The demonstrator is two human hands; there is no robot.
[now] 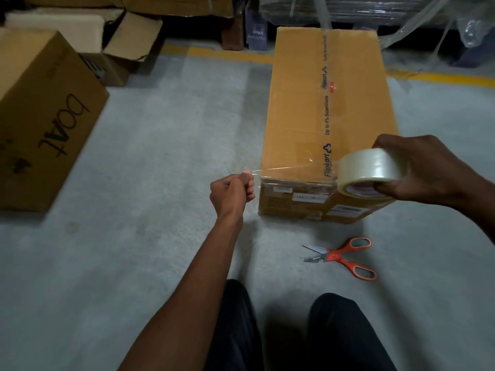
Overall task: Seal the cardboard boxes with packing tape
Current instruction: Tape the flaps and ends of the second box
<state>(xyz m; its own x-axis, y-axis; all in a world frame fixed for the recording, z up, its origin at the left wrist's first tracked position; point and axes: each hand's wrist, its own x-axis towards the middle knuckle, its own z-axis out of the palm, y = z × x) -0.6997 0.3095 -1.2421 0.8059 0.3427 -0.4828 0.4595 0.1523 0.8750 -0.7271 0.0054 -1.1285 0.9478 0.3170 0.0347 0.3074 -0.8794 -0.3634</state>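
Right now your right hand point(417, 172) has its grip curled round the roll of clear packing tape point(372, 171), thumb in the core, held over the near end of the long Flipkart cardboard box point(300, 103), while your left hand point(233, 192) pinches the free tape end point(247, 171), a clear strip point(294, 167) stretched between them across the box's near top edge. That box lies lengthwise on the concrete floor point(174, 145) and bears printed tape along its top seam. Orange-handled scissors point(341, 257) lie open on the floor just before it; a boAt carton point(45, 116) sits well apart, far left.
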